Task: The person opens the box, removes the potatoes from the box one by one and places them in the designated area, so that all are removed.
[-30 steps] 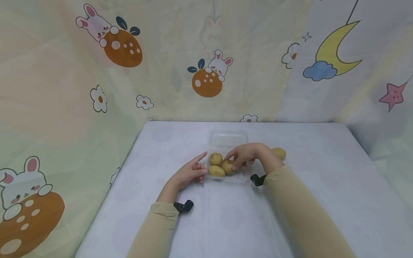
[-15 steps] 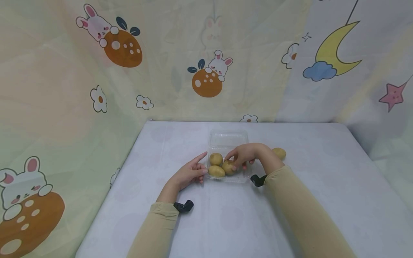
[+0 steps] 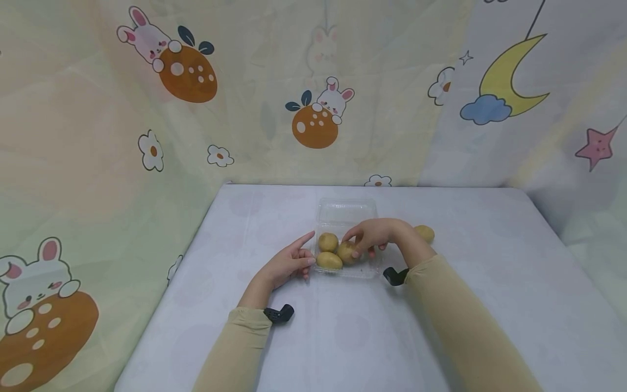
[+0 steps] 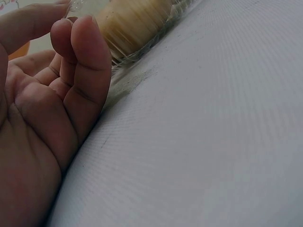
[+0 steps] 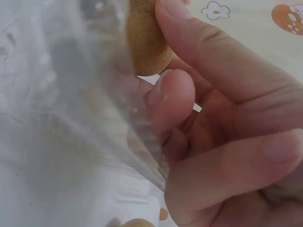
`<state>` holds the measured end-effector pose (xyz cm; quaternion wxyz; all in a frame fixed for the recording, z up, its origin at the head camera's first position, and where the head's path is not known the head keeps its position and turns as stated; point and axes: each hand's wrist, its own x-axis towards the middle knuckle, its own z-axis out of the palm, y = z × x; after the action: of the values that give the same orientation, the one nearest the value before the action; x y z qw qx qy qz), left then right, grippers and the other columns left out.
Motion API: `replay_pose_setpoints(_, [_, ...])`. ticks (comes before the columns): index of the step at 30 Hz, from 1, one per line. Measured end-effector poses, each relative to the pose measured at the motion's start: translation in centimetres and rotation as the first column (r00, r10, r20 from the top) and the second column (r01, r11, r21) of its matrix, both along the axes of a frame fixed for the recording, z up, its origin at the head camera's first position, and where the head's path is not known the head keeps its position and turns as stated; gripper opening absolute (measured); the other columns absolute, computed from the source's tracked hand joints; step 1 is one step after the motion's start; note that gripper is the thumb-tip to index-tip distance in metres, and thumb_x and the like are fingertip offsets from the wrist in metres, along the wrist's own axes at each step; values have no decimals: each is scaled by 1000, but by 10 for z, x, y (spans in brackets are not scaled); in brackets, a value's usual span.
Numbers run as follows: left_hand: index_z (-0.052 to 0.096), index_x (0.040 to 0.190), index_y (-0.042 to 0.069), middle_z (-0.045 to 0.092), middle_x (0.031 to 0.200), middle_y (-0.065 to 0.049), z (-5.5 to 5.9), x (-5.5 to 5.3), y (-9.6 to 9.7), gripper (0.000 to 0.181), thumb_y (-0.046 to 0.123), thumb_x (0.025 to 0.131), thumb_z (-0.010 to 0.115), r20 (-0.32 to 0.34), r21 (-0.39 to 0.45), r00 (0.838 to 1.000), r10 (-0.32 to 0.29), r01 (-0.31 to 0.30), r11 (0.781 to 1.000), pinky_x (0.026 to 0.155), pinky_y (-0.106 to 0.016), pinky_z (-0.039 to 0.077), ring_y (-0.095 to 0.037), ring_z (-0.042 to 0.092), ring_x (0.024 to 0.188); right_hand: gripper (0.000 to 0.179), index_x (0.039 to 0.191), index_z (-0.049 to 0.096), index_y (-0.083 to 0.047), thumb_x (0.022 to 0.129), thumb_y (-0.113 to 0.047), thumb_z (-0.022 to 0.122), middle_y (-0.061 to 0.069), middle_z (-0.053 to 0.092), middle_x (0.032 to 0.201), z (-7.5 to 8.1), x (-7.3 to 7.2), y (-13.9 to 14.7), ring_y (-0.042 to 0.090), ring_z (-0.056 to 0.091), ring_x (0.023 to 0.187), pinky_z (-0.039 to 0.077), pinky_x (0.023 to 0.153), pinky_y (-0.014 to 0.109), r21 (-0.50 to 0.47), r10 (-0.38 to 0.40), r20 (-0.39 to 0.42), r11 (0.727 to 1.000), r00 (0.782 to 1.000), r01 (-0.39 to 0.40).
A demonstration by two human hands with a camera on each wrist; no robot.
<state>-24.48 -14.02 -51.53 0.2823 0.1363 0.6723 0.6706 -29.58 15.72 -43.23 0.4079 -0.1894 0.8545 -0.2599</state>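
A potato (image 3: 346, 253) is sitting in a plastic box (image 3: 348, 210), the right hand (image 3: 372, 233) pinching it. A second potato (image 3: 328, 242) is lying at its ten o'clock, a third potato (image 3: 329, 261) at eight. The left hand (image 3: 290, 264) is touching the box's nine-o'clock edge; whether gripping, I cannot tell. Outside, toward three, a fourth potato (image 3: 426, 234) is resting.

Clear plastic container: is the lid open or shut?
Open. In the head view its lid is beyond the base, not over it, leaving the potatoes inside uncovered.
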Motion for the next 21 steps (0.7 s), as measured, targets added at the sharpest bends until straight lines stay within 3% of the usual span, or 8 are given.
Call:
replay_pose_setpoints(9, [25, 156, 34, 61, 91, -2, 0, 0, 0, 84, 16, 90, 72, -1, 6, 1000, -3, 3, 1000, 66, -31, 56, -13, 54, 69, 50, 131, 59, -35, 84, -36, 78, 3, 65, 109, 4, 3, 3, 24, 60, 65, 44, 48, 24, -37, -25, -26, 999, 999, 24])
replay_pose_setpoints(21, [24, 157, 32, 60, 90, -2, -1, -1, -1, 85, 17, 89, 73, -4, 2, 1000, -8, 8, 1000, 66, -32, 56, -14, 54, 69, 46, 126, 62, -40, 83, -44, 77, 3, 65, 104, 14, 8, 12, 22, 57, 67, 50, 55, 30, -94, -41, -128, 995, 991, 29])
